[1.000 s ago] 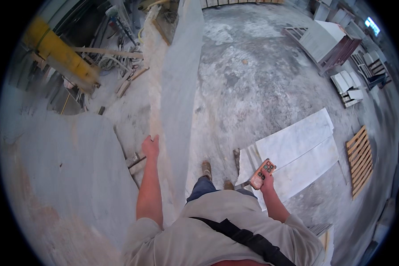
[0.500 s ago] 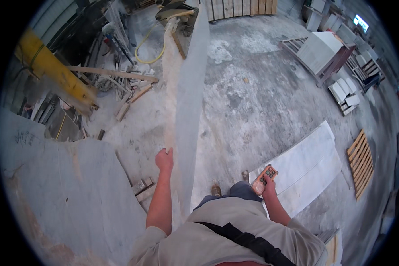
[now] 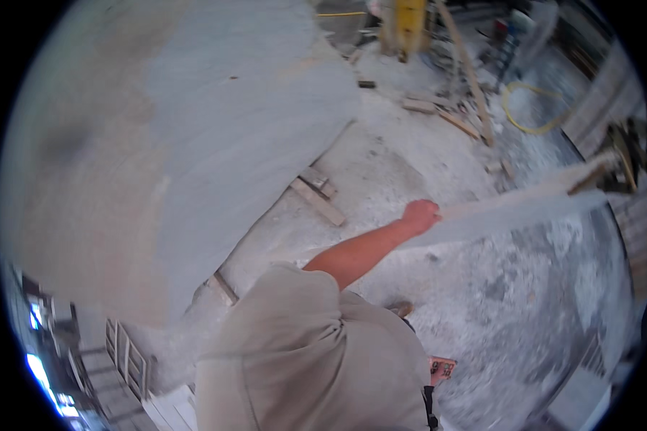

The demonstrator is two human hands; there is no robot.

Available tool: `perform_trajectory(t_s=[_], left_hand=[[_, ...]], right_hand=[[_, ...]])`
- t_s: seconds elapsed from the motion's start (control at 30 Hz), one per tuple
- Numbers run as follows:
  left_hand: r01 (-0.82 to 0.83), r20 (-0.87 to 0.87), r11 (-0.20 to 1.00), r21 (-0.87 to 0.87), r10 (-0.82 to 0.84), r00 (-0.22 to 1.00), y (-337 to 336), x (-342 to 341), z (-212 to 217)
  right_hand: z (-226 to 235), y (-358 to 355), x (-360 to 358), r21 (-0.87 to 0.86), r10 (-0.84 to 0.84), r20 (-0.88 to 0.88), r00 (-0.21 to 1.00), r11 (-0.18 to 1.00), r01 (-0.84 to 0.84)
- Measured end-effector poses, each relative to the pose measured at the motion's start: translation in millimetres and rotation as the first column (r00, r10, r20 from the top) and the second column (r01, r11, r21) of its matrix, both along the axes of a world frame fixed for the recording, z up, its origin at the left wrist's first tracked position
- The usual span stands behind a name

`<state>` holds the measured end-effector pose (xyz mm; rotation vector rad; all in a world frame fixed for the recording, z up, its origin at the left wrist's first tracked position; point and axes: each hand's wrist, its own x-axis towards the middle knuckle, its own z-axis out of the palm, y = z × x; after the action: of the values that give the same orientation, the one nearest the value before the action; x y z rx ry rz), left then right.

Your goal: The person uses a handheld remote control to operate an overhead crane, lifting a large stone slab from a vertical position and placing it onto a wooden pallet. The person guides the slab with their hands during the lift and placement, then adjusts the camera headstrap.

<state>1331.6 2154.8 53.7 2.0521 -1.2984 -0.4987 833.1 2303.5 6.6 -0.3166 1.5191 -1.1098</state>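
My left hand (image 3: 420,215) is closed on the edge of a narrow upright stone slab (image 3: 514,219), grey with a pinkish band. At the slab's far end, on the right, a metal lifting clamp (image 3: 625,154) sits over its top edge. Low in the view, beside my body, shows an orange remote control (image 3: 444,368) with dark buttons. My right hand (image 3: 433,375) is wrapped round it, mostly hidden behind my shirt.
A large grey and tan slab (image 3: 244,129) fills the left, with wooden blocks (image 3: 318,202) under its edge. Farther back are a yellow post (image 3: 410,29), scrap timber (image 3: 471,79) and a looped yellow hose (image 3: 528,131). A pale block (image 3: 581,399) stands lower right.
My view has swung left, so the large slab fills more of it and the narrow slab appears farther right. My left hand stays at the narrow slab's edge; the remote is now partly hidden.
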Motion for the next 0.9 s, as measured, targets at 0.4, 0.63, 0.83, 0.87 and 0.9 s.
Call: perform_trajectory(t_s=[0.4, 0.63, 0.83, 0.87, 0.9], left_hand=[[0.007, 0.043, 0.998, 0.056, -0.009, 0.999, -81, -58, -14], [0.07, -0.051, 0.995, 0.072, -0.066, 0.997, -144, -61, -5], [0.146, -0.007, 0.988, -0.06, -0.146, 0.989, -244, -87, -35], [0.185, 0.023, 0.981, -0.06, -0.184, 0.983, -268, -86, -57], [0.153, 0.05, 0.982, -0.11, -0.148, 0.988, -285, -87, -49]], right_hand=[[-13, -178, -42, 0.046, 0.239, -0.024, 0.971, 0.97, -0.238], [14, -208, -6, 0.075, 0.381, -0.119, 0.917, 0.924, -0.374], [5, -287, 8, 0.069, 0.273, 0.116, 0.955, 0.957, -0.282], [7, -309, -1, 0.037, 0.225, 0.141, 0.964, 0.972, -0.232], [4, -318, -12, 0.012, 0.122, 0.171, 0.978, 0.992, -0.126]])
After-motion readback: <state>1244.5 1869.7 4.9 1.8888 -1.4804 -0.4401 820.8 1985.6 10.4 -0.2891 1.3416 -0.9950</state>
